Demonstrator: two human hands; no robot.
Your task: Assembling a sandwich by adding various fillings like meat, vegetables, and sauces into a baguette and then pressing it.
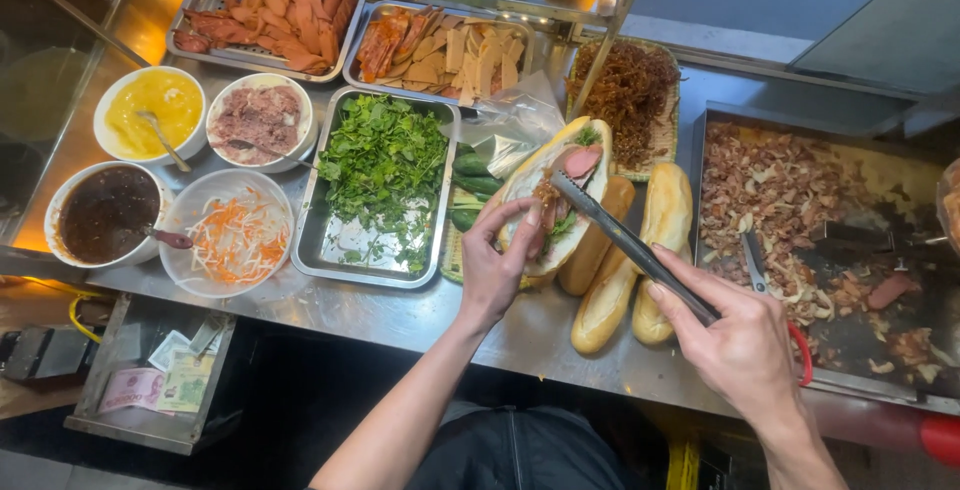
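At a steel counter [400, 320] crowded with fillings, we hold a split bread roll [560, 185] open in our left hand [495, 265], fingers clamped around its lower edge so the cut side faces up. Our right hand [740, 340] grips metal tongs [625, 240], fingers closed on the handles, the tips pressed together inside the roll over slices of pink meat and a few herbs.

To the right, a wide griddle [900, 340] carries chopped fried meat. Three plain rolls [640, 260] lie just beside the filled one, within easy reach. A steel tray [330, 250] holds green herbs, thinned out at its near end. Behind it, two trays [350, 50] hold sliced sausage and cold cuts, and a basket [660, 140] holds dark shredded meat. At the left, four bowls [215, 200] hold yellow sauce, pinkish paste, dark sauce and shredded carrot pickle. Cucumbers [470, 185] lie next to the herb tray.
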